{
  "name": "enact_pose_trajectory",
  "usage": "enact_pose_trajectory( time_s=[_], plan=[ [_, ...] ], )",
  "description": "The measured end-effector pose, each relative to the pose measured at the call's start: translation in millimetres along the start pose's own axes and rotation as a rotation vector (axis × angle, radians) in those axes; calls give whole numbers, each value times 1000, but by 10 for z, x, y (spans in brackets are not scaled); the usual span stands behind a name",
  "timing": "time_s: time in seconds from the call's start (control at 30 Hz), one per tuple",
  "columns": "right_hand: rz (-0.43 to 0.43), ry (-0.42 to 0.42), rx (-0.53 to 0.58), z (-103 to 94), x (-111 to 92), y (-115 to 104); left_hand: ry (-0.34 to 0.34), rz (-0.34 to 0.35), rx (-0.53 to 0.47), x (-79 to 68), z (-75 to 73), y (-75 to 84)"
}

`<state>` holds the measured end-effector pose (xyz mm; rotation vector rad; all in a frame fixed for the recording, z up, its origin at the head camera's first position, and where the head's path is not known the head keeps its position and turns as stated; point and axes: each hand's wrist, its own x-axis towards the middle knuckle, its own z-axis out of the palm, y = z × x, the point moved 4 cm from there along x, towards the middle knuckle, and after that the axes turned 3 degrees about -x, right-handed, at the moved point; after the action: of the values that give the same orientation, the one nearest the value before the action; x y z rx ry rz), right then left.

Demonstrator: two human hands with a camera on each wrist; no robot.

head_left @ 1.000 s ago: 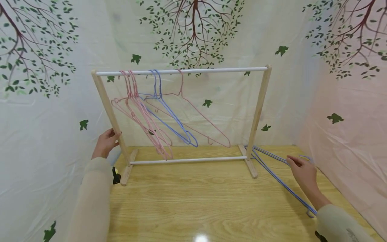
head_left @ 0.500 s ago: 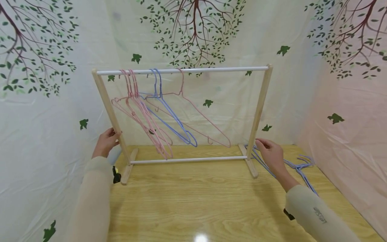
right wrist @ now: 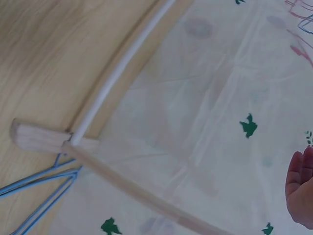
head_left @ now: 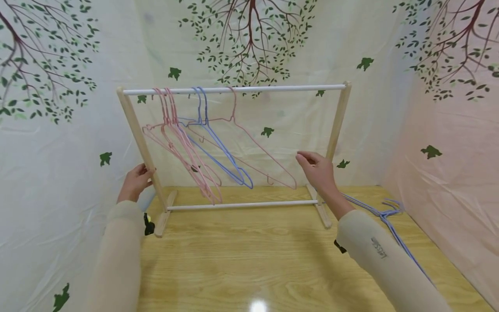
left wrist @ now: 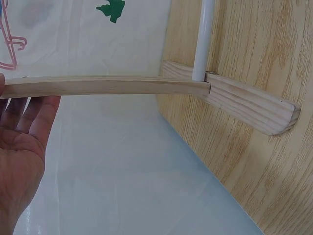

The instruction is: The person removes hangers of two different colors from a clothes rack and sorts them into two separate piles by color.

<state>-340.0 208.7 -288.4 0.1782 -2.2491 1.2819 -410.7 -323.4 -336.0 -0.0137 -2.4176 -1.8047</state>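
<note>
My left hand [head_left: 134, 183] grips the left wooden post of a small clothes rack [head_left: 134, 123], thumb in front and fingers behind; the left wrist view shows the fingers [left wrist: 46, 112] against the post. In mid-air before the rack's right post is my right hand [head_left: 319, 172], holding nothing, its fingers loosely bent and thumb near the forefinger. The nearest hanger to it is a lone pink hanger [head_left: 235, 104] on the top rail. Further left hang two blue hangers [head_left: 206, 108] and a bunch of pink hangers [head_left: 168, 110].
Several blue hangers [head_left: 385, 214] lie on the wooden table [head_left: 241, 255], right of the rack and partly behind my right forearm. A white lower bar [head_left: 241, 206] joins the rack's feet. A leaf-printed sheet [head_left: 280, 130] stands behind and at both sides.
My right hand has moved left and up, from over the blue hangers on the table to in front of the rack's right post. My left hand stays on the left post.
</note>
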Motion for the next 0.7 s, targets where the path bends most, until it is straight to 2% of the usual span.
enact_pose_trajectory(
  time_s=[0.17, 0.37, 0.7],
  plan=[
    [15, -62, 34, 184, 72, -242, -2, -9, 18, -2, -17, 21],
    [-13, -121, -4, 391, 75, -449, 19, -37, 33, 18, -45, -1],
    [-38, -102, -39, 540, 33, -593, -22, -16, 18, -21, -44, 5]
  ],
)
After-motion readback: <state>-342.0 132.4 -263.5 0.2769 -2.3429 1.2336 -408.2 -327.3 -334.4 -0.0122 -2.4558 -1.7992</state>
